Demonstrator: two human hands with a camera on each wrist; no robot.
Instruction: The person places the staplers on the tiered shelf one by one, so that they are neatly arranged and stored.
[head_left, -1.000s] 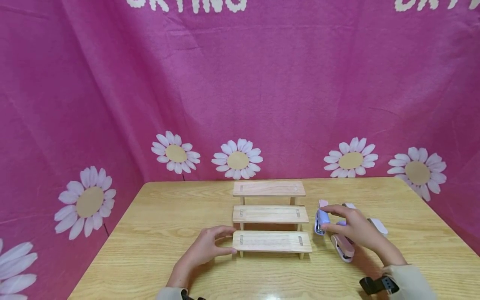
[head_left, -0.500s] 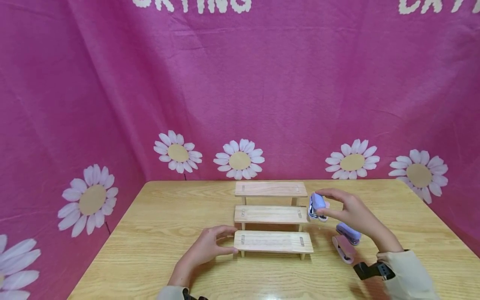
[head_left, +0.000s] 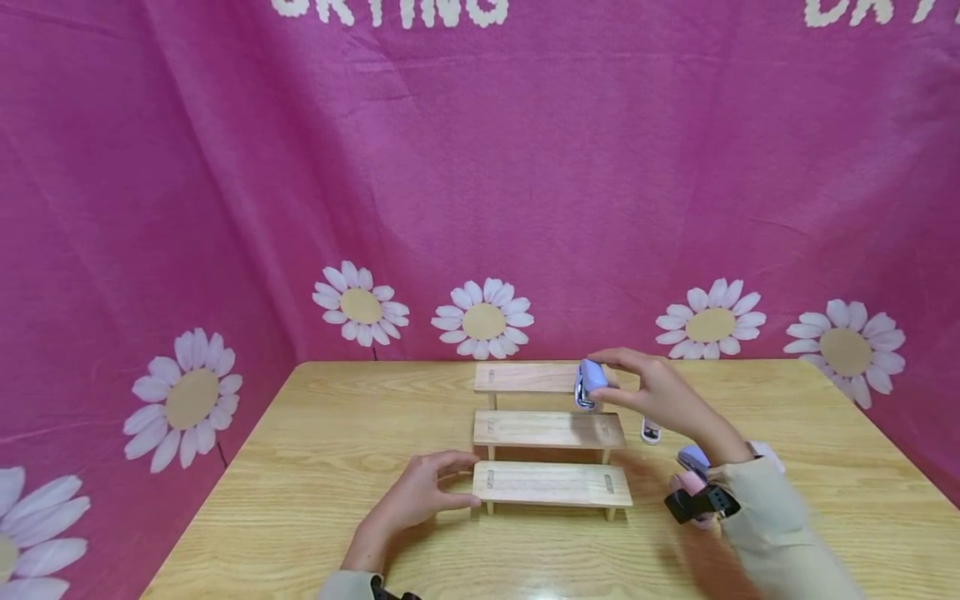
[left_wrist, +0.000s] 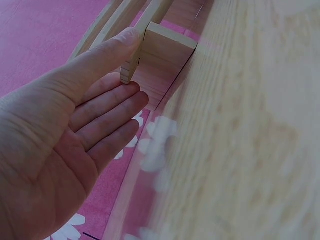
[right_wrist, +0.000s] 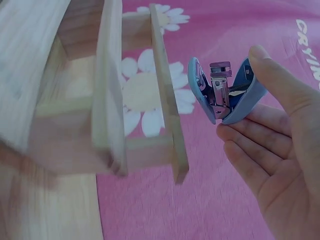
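A three-step wooden display stand (head_left: 555, 485) stands on the table in the head view. My left hand (head_left: 420, 492) holds the left end of its lowest step, thumb at the front edge and fingers behind. The left wrist view shows the thumb (left_wrist: 107, 55) against the end of the board. A lavender-blue stapler (head_left: 592, 380) is pinched between the thumb and fingers of my right hand (head_left: 663, 398). It overlaps the right end of the top step. Seen from the right wrist, the stapler (right_wrist: 246, 97) has its metal inside facing the camera, beside the step boards.
Right of the stand, on the wooden table (head_left: 300, 450), lie a white-rimmed stapler (head_left: 651, 432), a lavender stapler (head_left: 692, 458) and a pink one (head_left: 686, 481), partly behind the right wrist. A white object (head_left: 768, 455) shows past the sleeve. A pink flowered cloth (head_left: 585, 183) hangs behind.
My right hand has lifted the lavender-blue stapler from the table and carried it left and away from me to the upper steps. The left hand has stayed at the lowest step.
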